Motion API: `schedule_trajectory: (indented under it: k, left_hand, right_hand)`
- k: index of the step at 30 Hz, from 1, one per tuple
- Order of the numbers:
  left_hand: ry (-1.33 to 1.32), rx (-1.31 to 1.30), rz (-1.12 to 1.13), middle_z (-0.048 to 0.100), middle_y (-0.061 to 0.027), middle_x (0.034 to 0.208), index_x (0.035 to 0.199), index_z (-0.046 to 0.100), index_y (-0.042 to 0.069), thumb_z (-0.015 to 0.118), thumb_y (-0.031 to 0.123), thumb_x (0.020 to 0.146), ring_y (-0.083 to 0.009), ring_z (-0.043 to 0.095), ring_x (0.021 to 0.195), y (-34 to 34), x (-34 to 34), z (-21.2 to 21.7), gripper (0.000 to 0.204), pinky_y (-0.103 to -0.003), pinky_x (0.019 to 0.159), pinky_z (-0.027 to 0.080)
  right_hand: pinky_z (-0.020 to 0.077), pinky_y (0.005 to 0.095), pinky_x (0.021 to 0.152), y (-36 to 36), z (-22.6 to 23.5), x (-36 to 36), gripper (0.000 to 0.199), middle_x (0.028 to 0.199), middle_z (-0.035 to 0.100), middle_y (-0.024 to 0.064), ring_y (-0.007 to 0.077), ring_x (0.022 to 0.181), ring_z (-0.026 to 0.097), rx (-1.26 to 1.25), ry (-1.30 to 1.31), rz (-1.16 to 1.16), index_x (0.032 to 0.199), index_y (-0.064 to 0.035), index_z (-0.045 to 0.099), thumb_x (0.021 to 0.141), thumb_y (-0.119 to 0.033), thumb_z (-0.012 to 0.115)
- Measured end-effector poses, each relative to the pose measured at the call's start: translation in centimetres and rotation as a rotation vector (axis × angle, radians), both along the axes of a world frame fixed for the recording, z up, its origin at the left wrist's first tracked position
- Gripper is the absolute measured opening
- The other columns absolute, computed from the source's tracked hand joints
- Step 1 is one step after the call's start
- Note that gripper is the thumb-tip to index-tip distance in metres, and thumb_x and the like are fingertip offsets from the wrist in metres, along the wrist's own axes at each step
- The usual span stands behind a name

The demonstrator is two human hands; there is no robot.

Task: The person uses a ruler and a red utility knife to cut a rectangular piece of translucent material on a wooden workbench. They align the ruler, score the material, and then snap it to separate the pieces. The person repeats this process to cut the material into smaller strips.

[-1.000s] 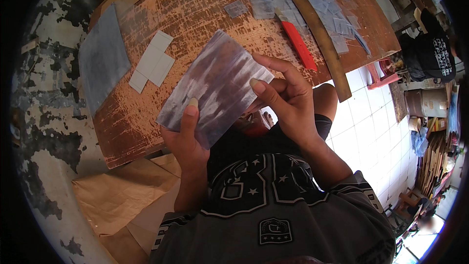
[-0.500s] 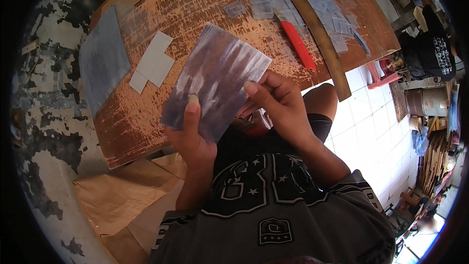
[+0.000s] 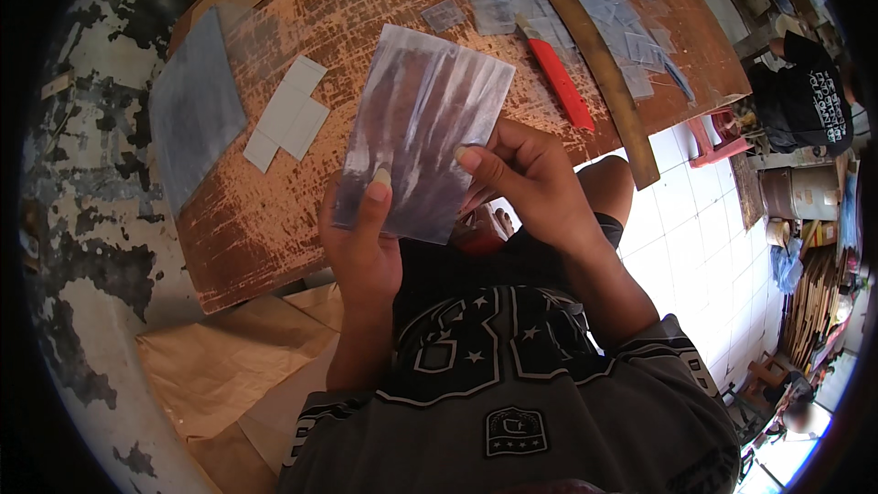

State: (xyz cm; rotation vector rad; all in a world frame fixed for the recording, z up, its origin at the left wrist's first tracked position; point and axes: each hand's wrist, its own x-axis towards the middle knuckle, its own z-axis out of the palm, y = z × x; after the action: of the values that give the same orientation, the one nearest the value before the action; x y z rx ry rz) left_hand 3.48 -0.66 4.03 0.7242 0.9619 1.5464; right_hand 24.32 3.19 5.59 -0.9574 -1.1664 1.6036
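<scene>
Both hands hold a glossy, see-through plastic sheet [image 3: 425, 119] above the near edge of the table, tilted, with light streaks across it. My left hand [image 3: 364, 242] grips its lower left part, thumb on top and fingers hidden beneath. My right hand [image 3: 535, 183] pinches the right edge between thumb and fingers. On the worn table beyond lie a red-handled cutter knife [image 3: 560, 82] and a long, brown, straight-edged strip [image 3: 594, 50]. To the left of the held sheet rests a pale card template [image 3: 291, 114] with ruled lines.
Many cut clear plastic pieces [image 3: 604, 5] are heaped at the table's far right. A larger grey-blue sheet [image 3: 197, 105] lies along the left edge of the scratched table [image 3: 242, 252]. Brown paper [image 3: 229, 357] is at lower left. Another person [image 3: 805, 96] is at far right.
The plastic sheet has turned anticlockwise to stand more upright, and its streaked reflections have shifted. My left hand has moved slightly right and up with it; my right hand keeps its pinch.
</scene>
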Motion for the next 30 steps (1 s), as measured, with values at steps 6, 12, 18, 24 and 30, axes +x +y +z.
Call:
schedule_trajectory:
  k: [6,12,18,24,30]
  left_hand:
    - [-0.044,0.035,-0.106,0.073,-0.0035,0.105,0.105,0.064,0.005,0.069,0.011,0.109,-0.0076,0.07,0.091,0.5,-2.6,-0.4,0.009,-0.025,0.083,0.058]
    - [-0.028,0.019,-0.153,0.072,-0.0033,0.099,0.103,0.062,0.005,0.067,0.013,0.11,-0.0102,0.072,0.085,0.3,-2.2,0.9,0.011,-0.026,0.071,0.061]
    - [0.096,0.033,-0.033,0.075,-0.0098,0.102,0.108,0.064,0.004,0.065,0.017,0.112,-0.016,0.074,0.084,0.7,-3.2,0.6,0.013,-0.029,0.066,0.063]
    - [0.081,-0.008,0.071,0.075,-0.0106,0.102,0.109,0.063,0.007,0.063,0.024,0.114,-0.0161,0.07,0.082,1.0,-3.1,0.2,0.018,-0.028,0.068,0.056]
    - [0.105,-0.04,0.014,0.074,-0.0093,0.099,0.108,0.062,0.008,0.064,0.023,0.114,-0.0161,0.072,0.082,0.4,-1.6,0.0,0.016,-0.028,0.068,0.057]
  right_hand:
    - [0.0651,0.027,0.071,1.1,0.2,1.7,0.026,0.088,0.074,0.0069,0.013,0.075,0.076,-0.115,0.041,0.035,0.103,0.001,0.069,0.11,-0.023,0.073]
    - [0.0656,0.0277,0.071,1.2,-0.5,2.3,0.026,0.09,0.075,0.0076,0.0147,0.075,0.077,-0.113,0.051,0.035,0.108,0.0025,0.07,0.112,-0.023,0.07]
    - [0.0646,0.0277,0.073,1.1,0.3,2.5,0.026,0.091,0.075,0.0076,0.015,0.077,0.077,0.019,0.039,-0.155,0.111,0.0019,0.07,0.112,-0.024,0.07]
    - [0.0647,0.0318,0.077,4.0,-0.8,2.2,0.027,0.091,0.073,0.0069,0.0174,0.077,0.075,0.359,0.351,-0.626,0.111,-0.0012,0.068,0.112,-0.028,0.071]
    - [0.0673,0.036,0.083,7.2,-1.2,2.2,0.019,0.11,0.072,0.0037,0.0154,0.088,0.074,0.395,0.421,-0.639,0.119,-0.0046,0.068,0.115,-0.023,0.066]
